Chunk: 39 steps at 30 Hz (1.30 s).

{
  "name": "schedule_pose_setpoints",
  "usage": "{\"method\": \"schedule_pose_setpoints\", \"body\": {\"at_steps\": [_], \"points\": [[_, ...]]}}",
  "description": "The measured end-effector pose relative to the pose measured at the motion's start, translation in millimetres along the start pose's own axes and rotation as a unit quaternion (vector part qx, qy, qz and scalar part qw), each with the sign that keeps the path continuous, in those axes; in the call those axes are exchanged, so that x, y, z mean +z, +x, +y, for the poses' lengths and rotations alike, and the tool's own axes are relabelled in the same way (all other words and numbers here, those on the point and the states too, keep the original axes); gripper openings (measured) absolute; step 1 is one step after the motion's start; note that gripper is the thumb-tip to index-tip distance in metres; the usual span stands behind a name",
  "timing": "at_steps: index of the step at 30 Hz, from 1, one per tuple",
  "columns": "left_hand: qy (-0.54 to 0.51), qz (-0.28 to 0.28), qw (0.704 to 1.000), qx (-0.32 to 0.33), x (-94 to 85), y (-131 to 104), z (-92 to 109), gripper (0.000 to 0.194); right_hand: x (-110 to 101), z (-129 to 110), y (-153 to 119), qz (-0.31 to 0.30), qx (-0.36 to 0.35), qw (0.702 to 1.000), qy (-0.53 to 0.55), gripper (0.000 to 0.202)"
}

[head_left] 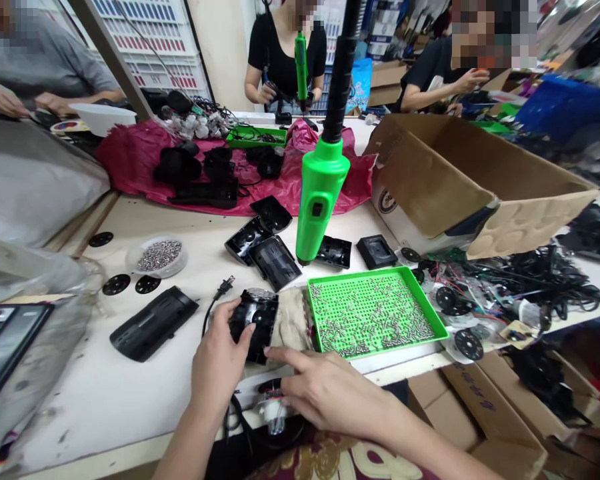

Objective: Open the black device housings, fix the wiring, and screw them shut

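My left hand [223,353] is wrapped round the side of a black plastic housing [261,327], its thumb on the face. The index finger of my right hand [315,387] touches the housing's lower edge, while its other fingers curl beside a clear and white part with wires [275,410] at the table edge. A power plug [225,287] on a black cord lies just behind my left hand. Right of the housing is a green tray [375,313] of small screws. A green electric screwdriver [320,200] hangs above the table behind the tray.
Black shells [275,261] lie behind the housing, another shell [153,323] at left near a bowl of screws [160,257]. A cardboard box [430,180] and tangled wires [520,287] are at right. Black parts sit on pink plastic [140,160]. Several people work across the table.
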State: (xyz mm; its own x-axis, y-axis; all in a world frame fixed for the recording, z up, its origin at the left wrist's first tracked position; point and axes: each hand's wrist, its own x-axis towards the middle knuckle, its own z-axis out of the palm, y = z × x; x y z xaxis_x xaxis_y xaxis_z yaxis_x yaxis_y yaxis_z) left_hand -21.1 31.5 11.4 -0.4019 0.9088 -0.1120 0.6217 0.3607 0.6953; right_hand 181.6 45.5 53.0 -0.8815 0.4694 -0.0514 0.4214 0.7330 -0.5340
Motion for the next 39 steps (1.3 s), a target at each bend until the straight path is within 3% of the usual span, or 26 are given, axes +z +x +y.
{"method": "schedule_pose_setpoints", "body": {"at_steps": [9, 12, 17, 21, 26, 30, 39], "points": [[-0.14, -0.012, 0.988, 0.061, 7.3, 5.9, -30.5, 0.049, 2.3, 1.9, -0.9, 0.005, -0.003, 1.0, 0.002, 0.023], [-0.162, 0.009, 0.985, 0.057, 8.4, 0.8, -32.5, 0.052, 1.4, 0.2, 0.1, 0.014, -0.013, 1.0, -0.005, 0.022], [-0.046, 0.104, 0.993, 0.041, 3.6, -10.3, -20.2, 0.055, -6.5, -2.3, 0.5, 0.102, -0.009, 0.995, 0.0, 0.019], [0.021, 0.059, 0.998, 0.007, -3.1, -9.0, -10.9, 0.061, -15.5, 7.2, 1.9, 0.175, 0.056, 0.982, -0.031, 0.026], [0.063, 0.017, 0.998, -0.007, -9.9, 0.5, -2.3, 0.061, -17.6, 18.5, 8.9, 0.113, 0.145, 0.978, -0.1, 0.02], [0.069, 0.016, 0.997, -0.017, -12.5, 3.5, 0.4, 0.053, -12.3, 14.6, 15.2, 0.066, 0.17, 0.974, -0.138, 0.014], [0.047, 0.024, 0.998, -0.026, -11.3, 0.0, -2.3, 0.05, -3.2, 6.7, 19.3, 0.06, 0.181, 0.972, -0.136, 0.01]]}}
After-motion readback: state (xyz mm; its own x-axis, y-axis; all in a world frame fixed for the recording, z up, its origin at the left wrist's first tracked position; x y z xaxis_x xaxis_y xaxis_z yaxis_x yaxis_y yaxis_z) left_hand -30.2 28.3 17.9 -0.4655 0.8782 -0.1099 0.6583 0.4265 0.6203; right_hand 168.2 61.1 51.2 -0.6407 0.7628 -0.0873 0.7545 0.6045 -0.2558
